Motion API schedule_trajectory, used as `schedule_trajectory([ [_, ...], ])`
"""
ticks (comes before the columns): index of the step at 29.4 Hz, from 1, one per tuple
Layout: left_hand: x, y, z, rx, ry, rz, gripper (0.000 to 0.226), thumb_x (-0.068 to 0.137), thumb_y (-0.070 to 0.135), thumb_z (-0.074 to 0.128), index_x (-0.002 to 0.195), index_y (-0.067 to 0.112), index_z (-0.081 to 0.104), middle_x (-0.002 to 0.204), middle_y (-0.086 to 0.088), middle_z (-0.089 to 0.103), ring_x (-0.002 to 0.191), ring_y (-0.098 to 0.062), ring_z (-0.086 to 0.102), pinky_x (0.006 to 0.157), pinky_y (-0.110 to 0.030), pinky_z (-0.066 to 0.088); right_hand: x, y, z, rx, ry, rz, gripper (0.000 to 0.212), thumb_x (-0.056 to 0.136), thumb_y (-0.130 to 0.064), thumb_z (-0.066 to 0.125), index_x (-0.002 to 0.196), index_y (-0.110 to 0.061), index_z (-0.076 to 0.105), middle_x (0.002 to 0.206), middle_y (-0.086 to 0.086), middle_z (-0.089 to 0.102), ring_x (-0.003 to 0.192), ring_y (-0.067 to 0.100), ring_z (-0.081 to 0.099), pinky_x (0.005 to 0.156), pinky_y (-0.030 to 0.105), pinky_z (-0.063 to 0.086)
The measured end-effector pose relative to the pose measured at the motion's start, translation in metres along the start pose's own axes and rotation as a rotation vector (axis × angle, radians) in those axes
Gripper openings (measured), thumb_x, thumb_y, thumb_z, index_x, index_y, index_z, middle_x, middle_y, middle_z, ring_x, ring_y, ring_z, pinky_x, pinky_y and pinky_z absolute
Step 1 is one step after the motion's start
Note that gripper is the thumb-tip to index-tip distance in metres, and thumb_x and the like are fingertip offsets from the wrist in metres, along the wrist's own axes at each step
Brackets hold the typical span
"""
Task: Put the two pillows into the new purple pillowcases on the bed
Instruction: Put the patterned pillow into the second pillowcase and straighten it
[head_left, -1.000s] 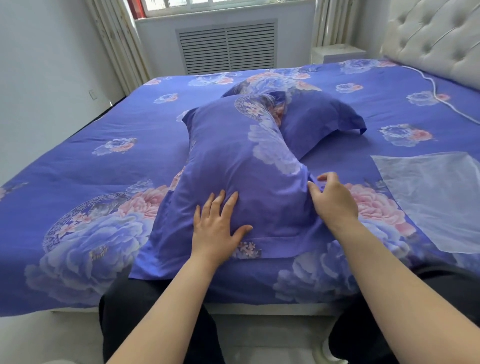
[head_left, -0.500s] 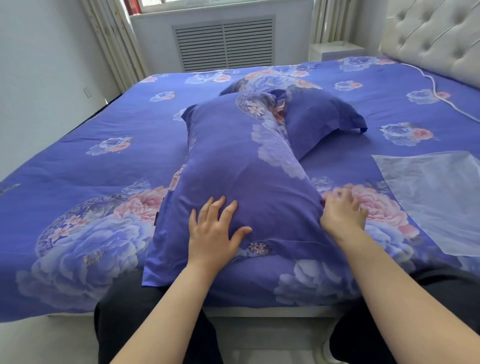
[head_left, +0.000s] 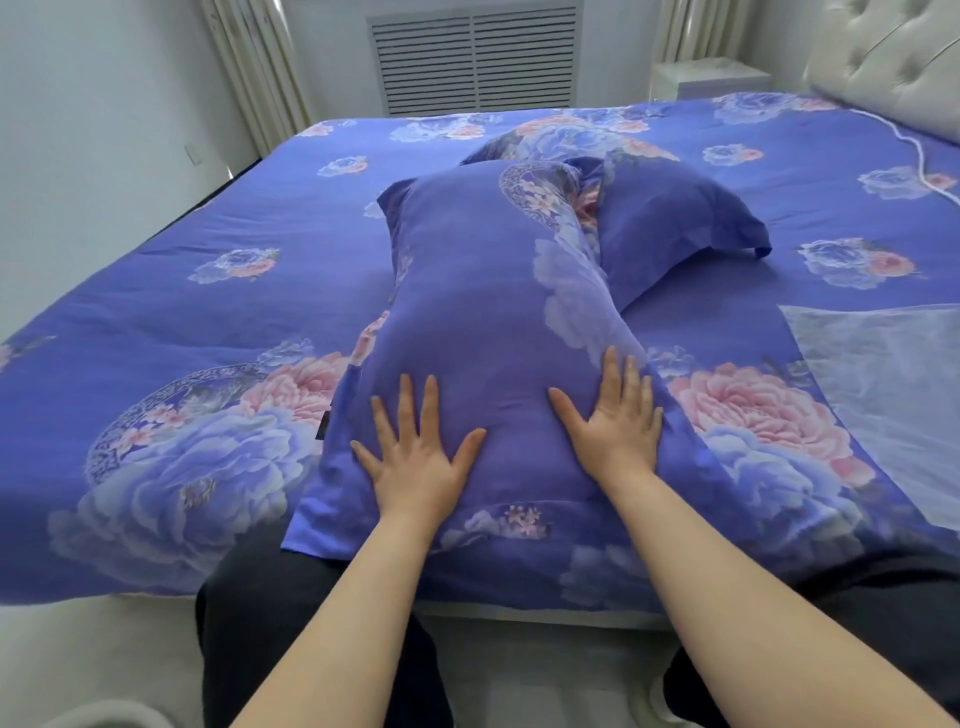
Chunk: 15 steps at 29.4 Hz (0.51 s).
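The left hand (head_left: 415, 462) and right hand (head_left: 615, 428) are lying flat, fingers spread, holding nothing, pressing the near pillow (head_left: 483, 322) on the bed (head_left: 156, 312); the second pillow (head_left: 670, 228) is lying behind, touching it; smoothing outward toward the corners would probably settle the filling evenly.

From my remote feed: the bed (head_left: 218, 312), spread with a purple floral cover, carries a near pillow (head_left: 483, 312) in its purple case, a second pillow (head_left: 670, 234) behind it, and a clear plastic bag (head_left: 883, 395) to its right.
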<state>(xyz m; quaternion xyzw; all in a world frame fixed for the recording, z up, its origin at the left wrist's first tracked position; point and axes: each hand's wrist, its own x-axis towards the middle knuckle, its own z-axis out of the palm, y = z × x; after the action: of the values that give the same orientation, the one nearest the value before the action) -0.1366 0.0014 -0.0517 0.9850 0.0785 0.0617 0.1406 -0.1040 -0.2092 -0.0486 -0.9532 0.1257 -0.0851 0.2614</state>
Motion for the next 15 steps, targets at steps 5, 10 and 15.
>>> schedule_trajectory([
  [5,-0.021,-0.022,-0.004,0.073,-0.090,-0.093,0.120,0.063,0.091,0.034,0.143,0.029,-0.030,0.156,-0.002,-0.024,0.142,-0.042,0.007,0.109,-0.056,0.021,0.005,0.026,-0.016,0.231,-0.099,0.306,0.112,0.065,-0.088,0.039,0.143,-0.010,0.022,0.140,0.017,0.045,0.126,0.037,0.045,0.101,0.047,0.037],
  [10,-0.039,-0.019,-0.008,0.080,-0.020,-0.096,0.107,0.080,0.066,0.053,0.147,0.026,-0.021,0.158,-0.014,-0.004,0.124,-0.042,0.042,0.089,-0.045,0.043,0.014,0.021,-0.039,0.500,-0.183,0.285,0.077,0.077,-0.065,0.059,0.122,-0.002,0.057,0.123,0.018,0.061,0.111,0.030,0.057,0.087,0.032,0.042],
  [15,-0.007,0.023,-0.016,-1.031,0.115,-0.151,0.089,0.079,0.028,0.059,0.150,0.029,0.005,0.149,-0.002,0.033,0.128,-0.024,0.046,0.098,-0.030,0.040,0.015,-0.008,-0.087,0.831,-0.063,0.167,0.037,0.086,-0.047,0.062,0.084,-0.010,0.064,0.078,0.002,0.062,0.065,0.013,0.052,0.053,0.014,0.042],
])
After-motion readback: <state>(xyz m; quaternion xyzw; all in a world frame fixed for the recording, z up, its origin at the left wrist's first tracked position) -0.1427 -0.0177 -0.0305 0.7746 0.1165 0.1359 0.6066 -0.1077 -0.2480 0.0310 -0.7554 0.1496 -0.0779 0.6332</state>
